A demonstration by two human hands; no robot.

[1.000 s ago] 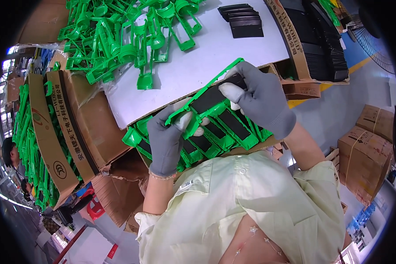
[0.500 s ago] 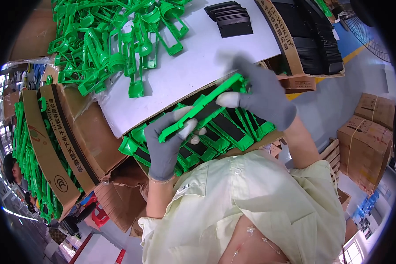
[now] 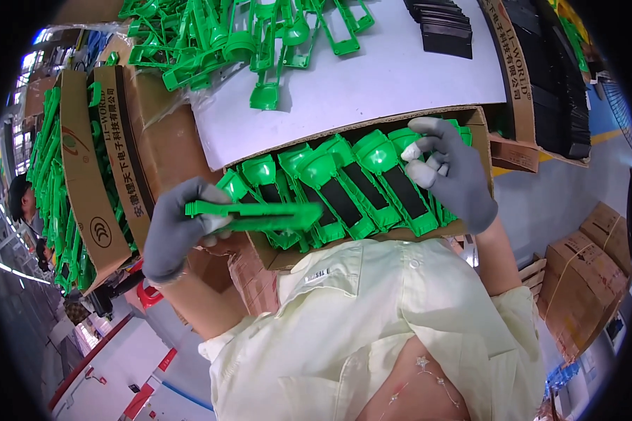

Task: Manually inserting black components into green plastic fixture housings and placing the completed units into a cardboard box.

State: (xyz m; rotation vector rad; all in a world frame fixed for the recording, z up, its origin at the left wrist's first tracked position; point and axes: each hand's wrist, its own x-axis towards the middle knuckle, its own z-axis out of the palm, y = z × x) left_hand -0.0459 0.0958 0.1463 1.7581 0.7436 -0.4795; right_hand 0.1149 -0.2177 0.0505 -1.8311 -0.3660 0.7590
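My left hand (image 3: 177,223), in a grey glove with pale fingertips, grips one end of a long green plastic frame (image 3: 270,212). The frame sticks out to the right, seen nearly edge-on and somewhat blurred. Below it sits an open cardboard box (image 3: 479,126) with several green frames (image 3: 379,156) laid side by side, dark strips (image 3: 405,191) set in their middles. Over the right part of this box hovers my right hand (image 3: 458,175), also gloved; its fingers are bent and apart, and nothing shows between them.
On the white tabletop (image 3: 361,88) lie a heap of loose green frames (image 3: 239,42) and a stack of black strips (image 3: 446,31). A carton of black strips (image 3: 551,77) stands at right, a carton of green parts (image 3: 77,161) at left. Closed boxes (image 3: 583,274) sit on the right.
My left hand has moved left and down with the green frame. My right hand has let go of the frame and now hovers over the box. The whole view has shifted.
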